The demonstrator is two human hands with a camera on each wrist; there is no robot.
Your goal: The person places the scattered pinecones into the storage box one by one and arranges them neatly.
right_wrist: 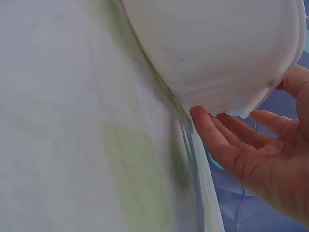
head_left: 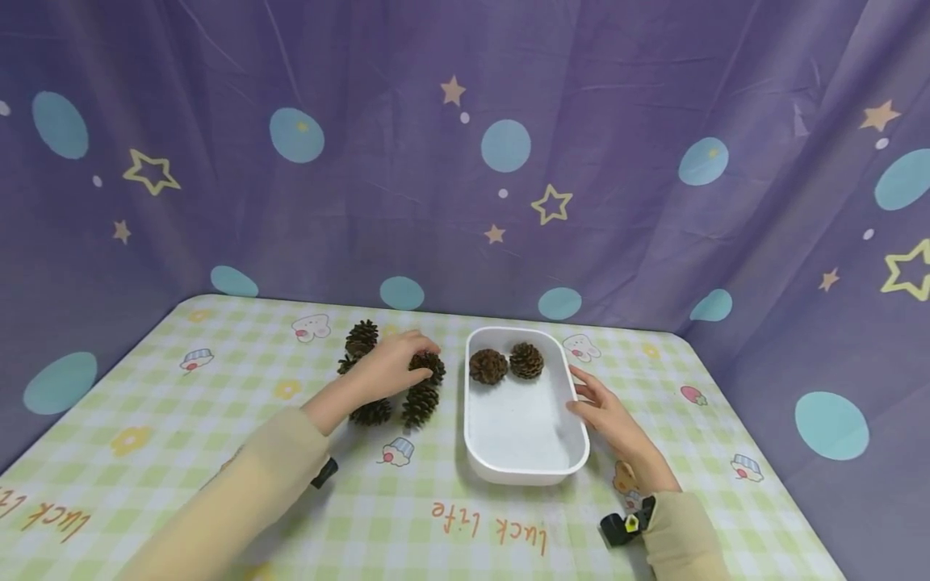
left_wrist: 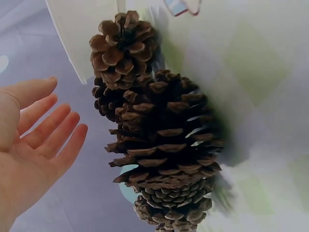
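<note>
Several brown pine cones lie grouped left of centre on the table. Over the group hovers my left hand, its fingers apart and partly covering the cones in the head view. In the left wrist view, a gap separates this left hand from the nearest pine cone, and nothing is in its palm. Inside the white rectangular tub, two pine cones sit side by side at the far end. My right hand touches the tub's right side with loosely extended fingers and the thumb by the rim.
A green-and-white checked cloth with printed cartoons covers the table. Behind it hangs a purple curtain with stars and blue dots, close to the table's back edge. Each wrist wears a black camera mount.
</note>
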